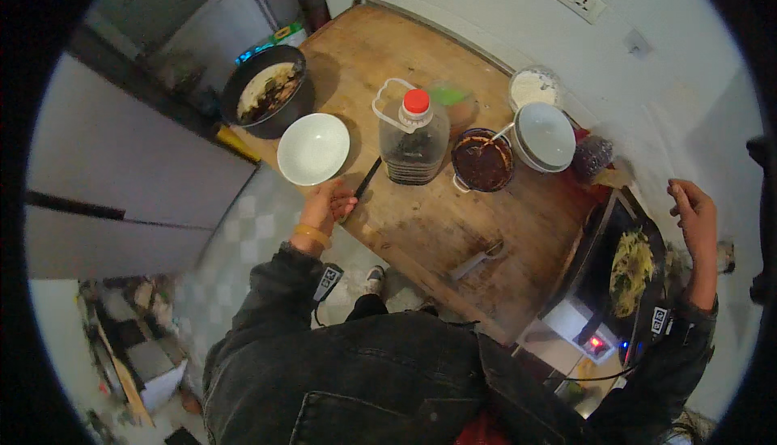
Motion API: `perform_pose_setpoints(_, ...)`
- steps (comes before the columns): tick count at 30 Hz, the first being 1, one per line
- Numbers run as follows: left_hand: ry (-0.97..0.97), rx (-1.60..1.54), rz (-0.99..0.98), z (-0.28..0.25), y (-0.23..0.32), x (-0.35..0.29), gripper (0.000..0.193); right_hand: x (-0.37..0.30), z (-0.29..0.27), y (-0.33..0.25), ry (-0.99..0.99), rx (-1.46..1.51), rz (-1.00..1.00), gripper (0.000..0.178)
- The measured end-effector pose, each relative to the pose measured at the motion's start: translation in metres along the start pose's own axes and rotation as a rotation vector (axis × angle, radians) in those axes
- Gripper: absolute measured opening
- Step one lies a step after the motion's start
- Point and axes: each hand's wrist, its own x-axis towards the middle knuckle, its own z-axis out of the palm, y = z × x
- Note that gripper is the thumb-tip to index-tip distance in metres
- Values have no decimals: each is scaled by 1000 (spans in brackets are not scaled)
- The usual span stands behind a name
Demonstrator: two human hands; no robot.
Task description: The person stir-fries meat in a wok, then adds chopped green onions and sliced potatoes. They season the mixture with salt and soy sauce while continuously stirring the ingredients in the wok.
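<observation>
My left hand [325,204] is beside the near rim of a white bowl [313,149], fingers loosely extended. Its fingertips overlap a thin black stick-like utensil [369,178] near the table edge, whose kind is unclear; I cannot tell whether they touch it. Over the far right side, my right hand [694,212] is raised beside a dark pan [657,242], thumb and fingertips drawn together. Anything between them is too small to make out. Shredded pale-green food [632,273] lies in the pan. A control unit [584,330] with red and blue lights sits at its near end.
On the wooden table [405,246] stand a red-capped plastic jug [414,141], a bowl of dark red sauce [483,163] with a spoon, stacked bowls [546,136] and a container of white powder [534,87]. A black pot [285,113] is at the far left; a metal utensil [477,260] lies near the front edge.
</observation>
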Motion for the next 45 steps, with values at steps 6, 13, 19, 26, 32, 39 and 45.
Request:
perform_pose_setpoints(6,-339,275,72,19,30,13,33,-53,38,-97,-49,-8,-207,27)
perform_pose_setpoints(13,-385,528,251,82,109,135,30,-73,103,-161,-82,-17,-300,22)
perform_pose_setpoints(19,-881,812,269,130,131,217,30,-154,113,-167,-41,12,-88,24)
perform_pose_setpoints(26,-1092,861,245,159,115,249,31,-248,112,-130,105,156,373,23)
perform_pose_setpoints(32,-870,860,278,166,111,245,35,-267,129,-115,157,203,383,22)
perform_pose_setpoints(39,-1080,531,-194,150,106,241,37,-275,140,-111,137,190,373,20)
perform_pose_setpoints(45,-880,1048,252,173,123,255,29,-268,152,-110,101,199,400,20)
